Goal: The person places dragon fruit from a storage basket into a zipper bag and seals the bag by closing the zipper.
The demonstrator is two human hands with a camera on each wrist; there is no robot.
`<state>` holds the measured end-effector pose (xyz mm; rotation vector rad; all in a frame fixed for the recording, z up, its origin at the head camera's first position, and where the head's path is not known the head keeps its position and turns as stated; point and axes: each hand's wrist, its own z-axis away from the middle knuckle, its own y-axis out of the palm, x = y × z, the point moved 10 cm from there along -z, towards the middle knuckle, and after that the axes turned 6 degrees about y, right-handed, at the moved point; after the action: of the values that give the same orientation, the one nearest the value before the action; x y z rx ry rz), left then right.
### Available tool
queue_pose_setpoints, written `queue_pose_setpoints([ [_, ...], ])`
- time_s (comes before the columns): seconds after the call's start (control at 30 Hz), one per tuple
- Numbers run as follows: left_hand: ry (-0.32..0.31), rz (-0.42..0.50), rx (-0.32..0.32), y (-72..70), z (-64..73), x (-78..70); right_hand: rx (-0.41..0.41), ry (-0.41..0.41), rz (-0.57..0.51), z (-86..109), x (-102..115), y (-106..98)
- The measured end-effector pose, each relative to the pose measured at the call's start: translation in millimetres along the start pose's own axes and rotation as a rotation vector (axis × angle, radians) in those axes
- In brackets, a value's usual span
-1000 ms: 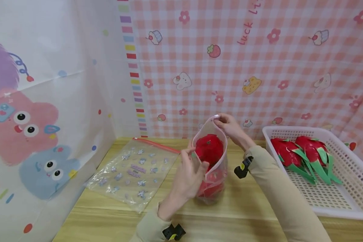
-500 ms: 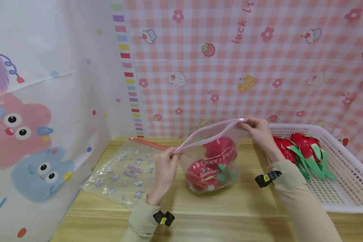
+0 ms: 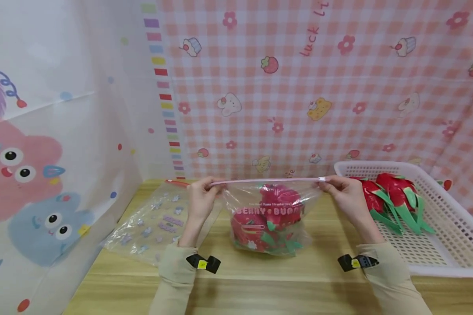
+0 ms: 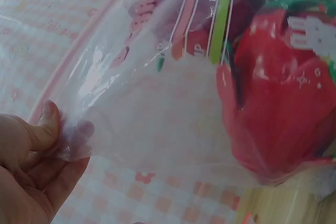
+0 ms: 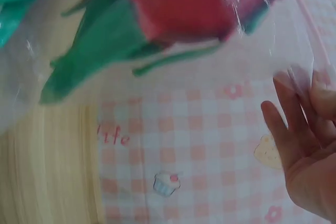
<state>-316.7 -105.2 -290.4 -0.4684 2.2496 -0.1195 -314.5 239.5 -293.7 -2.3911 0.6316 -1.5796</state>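
Thin, shiny clear plastic forms the bag [image 3: 270, 211], printed with pale lettering and edged by a pink strip [image 3: 260, 180]; rounded red fruits [image 3: 281, 197] with pointed green leaves bulge its lower part. It is over the grained worktop [image 3: 260, 284], left of the perforated white basket [image 3: 449, 272]. Left grip [image 3: 200, 197] and right grip [image 3: 348, 199] pinch its top corners; the mouth, gaping half a second ago, is now pulled straight.

Seemingly wooden table [image 3: 276, 291]: basket [image 3: 453, 272], flat bag [image 3: 151, 221]
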Motion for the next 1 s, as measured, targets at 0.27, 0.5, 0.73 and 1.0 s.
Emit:
queue_pose_setpoints([
  [0.27,0.027,-0.090,0.057,-1.4,-0.8,1.5,-0.048,-0.036,0.008,8.9,10,-4],
  [0.5,0.138,-0.422,0.158,2.6,2.9,-31.3,-0.056,-0.208,0.014,16.4,32,-6],
  [0.73,0.358,-0.566,0.162,42.6,8.2,-89.9,-0.088,-0.304,-0.002,21.8,44,-2],
  [1.0,0.729,-0.641,0.308,135.3,32.4,-147.9,-0.176,-0.505,0.105,31.3,71,2],
])
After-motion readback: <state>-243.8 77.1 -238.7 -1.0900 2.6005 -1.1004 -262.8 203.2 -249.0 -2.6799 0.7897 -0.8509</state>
